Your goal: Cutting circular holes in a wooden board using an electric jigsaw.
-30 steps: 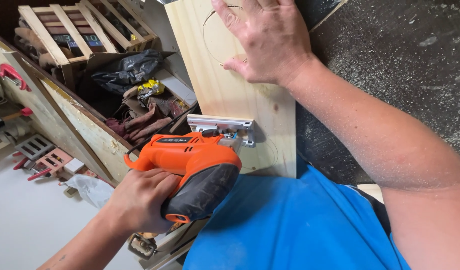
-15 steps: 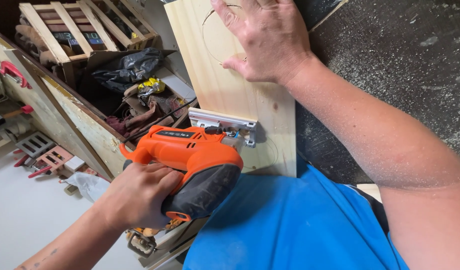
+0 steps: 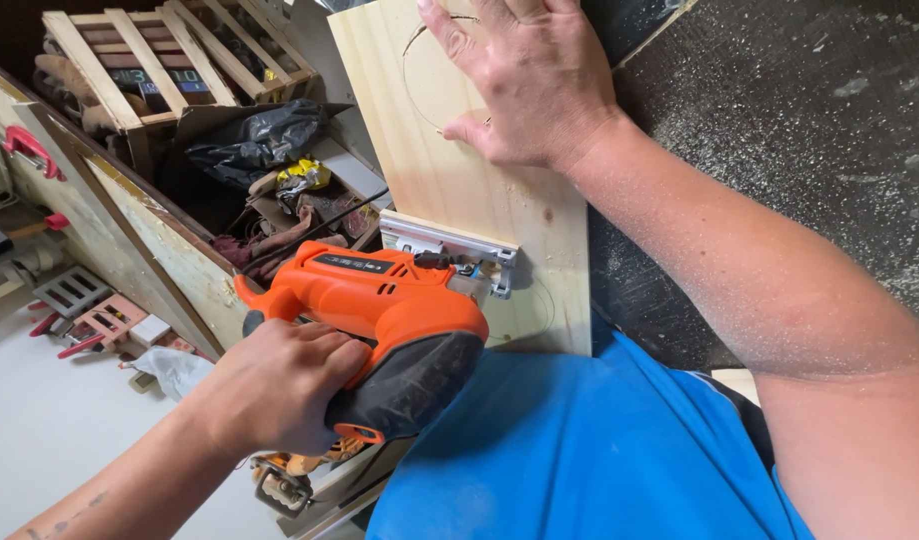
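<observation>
A dusty dark workbench (image 3: 779, 120) sits above a cluttered floor with a slatted wooden crate (image 3: 169, 55). The left hand (image 3: 279, 385) has its fingers curled tight round the handle of an orange jigsaw (image 3: 389, 320), its metal shoe resting on a pale pine board (image 3: 459, 190). The right hand (image 3: 534, 85), fingers spread flat, presses the board down. The saw looks hefty and hard-shelled, best held by the handle; the board seems stiff, smooth and light.

Overall light: bright, even daylight, soft rather than harsh.
Brightest areas: pale wooden board (image 3: 459, 190) at upper centre; floor at lower left.
Shadow: soft shade beneath the orange jigsaw (image 3: 379, 320); upper left corner falls dark.
Glare: mild sheen on black plastic bag (image 3: 264, 140).
Sharpness: centre crisp; sawdust specks on forearm resolved.
Edges: slight wide-angle stretch, lower right.
</observation>
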